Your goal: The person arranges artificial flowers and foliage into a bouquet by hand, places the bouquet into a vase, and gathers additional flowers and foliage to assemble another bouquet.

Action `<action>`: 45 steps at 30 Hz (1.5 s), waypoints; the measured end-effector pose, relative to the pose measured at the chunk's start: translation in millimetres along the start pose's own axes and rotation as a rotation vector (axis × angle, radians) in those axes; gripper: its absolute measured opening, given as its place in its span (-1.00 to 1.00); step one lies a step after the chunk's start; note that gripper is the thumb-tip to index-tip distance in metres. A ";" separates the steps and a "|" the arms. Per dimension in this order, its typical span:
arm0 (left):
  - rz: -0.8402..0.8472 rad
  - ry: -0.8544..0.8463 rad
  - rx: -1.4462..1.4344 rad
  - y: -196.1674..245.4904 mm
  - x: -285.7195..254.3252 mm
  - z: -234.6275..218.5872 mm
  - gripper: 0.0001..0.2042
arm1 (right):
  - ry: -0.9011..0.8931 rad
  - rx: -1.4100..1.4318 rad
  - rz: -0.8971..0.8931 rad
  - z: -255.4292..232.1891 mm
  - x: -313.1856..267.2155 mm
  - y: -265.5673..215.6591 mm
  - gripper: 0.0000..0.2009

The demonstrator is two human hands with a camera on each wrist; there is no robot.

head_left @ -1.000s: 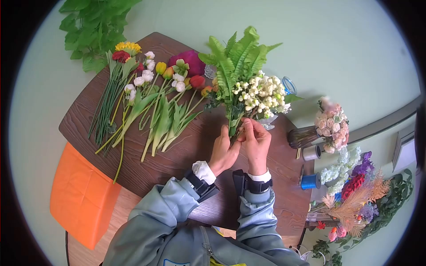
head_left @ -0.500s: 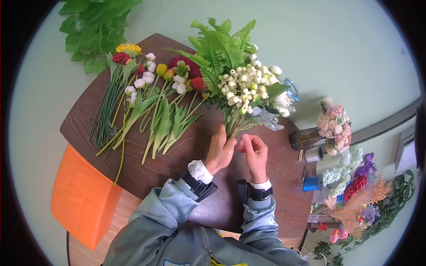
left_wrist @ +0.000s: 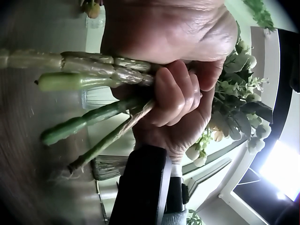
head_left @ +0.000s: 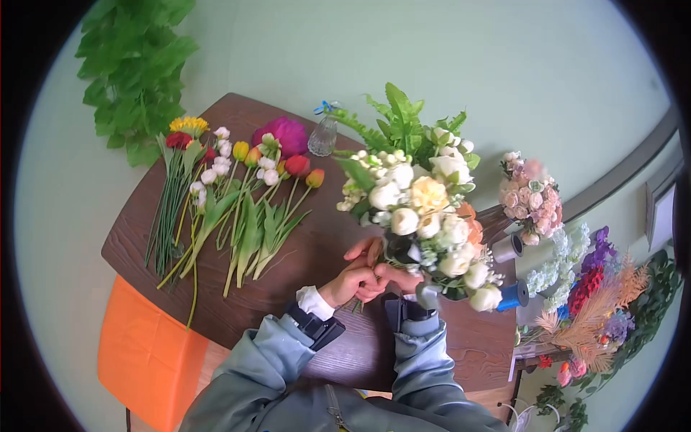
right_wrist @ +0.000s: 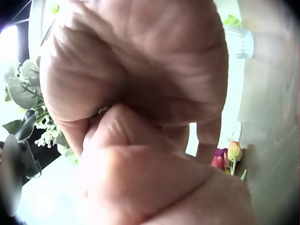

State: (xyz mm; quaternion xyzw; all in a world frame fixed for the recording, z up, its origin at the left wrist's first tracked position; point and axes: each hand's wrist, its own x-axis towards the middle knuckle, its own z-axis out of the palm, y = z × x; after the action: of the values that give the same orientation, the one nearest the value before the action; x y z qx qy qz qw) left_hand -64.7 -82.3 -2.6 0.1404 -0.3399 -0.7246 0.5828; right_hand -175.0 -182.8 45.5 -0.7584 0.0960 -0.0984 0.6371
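A bouquet [head_left: 428,223] of white and cream roses, white berries, a peach bloom and green fern leans toward the right in the head view. My left hand [head_left: 351,282] grips its stems from the left, fingers curled round them. Against the same stems, just under the blooms, my right hand [head_left: 397,276] closes in from the right, partly covered by flowers. Cut stem ends [left_wrist: 79,80] stick out below the hands in the left wrist view. The right wrist view is filled by the right palm [right_wrist: 140,61] over the left hand, which hides the stems there.
Loose tulips [head_left: 296,166], white flowers [head_left: 221,165] and green stems lie on the left of the wooden table [head_left: 324,209]. A glass vase [head_left: 322,137] stands behind. Spools [head_left: 512,296], a pink bouquet [head_left: 531,198] and more flowers are at right; an orange chair [head_left: 147,353] is front left.
The bouquet has come lower and tipped to the right, turning its roses to the head view. My right hand, apart from the stems half a second ago, now holds them beside the left.
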 end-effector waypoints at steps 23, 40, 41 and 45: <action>0.091 0.235 0.292 6.5 -0.9 5.0 -0.86 | 0.368 0.056 -0.151 -0.8 -46.2 53.3 -0.43; 0.455 0.315 1.203 1.6 5.0 0.2 -0.76 | 0.474 0.078 -0.159 -11.2 8.3 66.1 -0.42; 0.538 0.250 1.203 4.1 7.6 0.1 -0.74 | 0.442 0.084 -0.144 -8.6 -16.3 75.7 -0.42; 0.587 0.378 1.014 -2.6 2.5 -6.3 -0.70 | 0.142 -0.213 -0.120 -16.5 -12.8 55.1 -0.31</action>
State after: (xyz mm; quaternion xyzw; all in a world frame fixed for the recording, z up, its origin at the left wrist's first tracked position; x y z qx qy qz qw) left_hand -63.6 -86.5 -8.3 0.4265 -0.5574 -0.2446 0.6690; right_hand -192.9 -204.3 -6.3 -0.8172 0.1051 -0.1789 0.5377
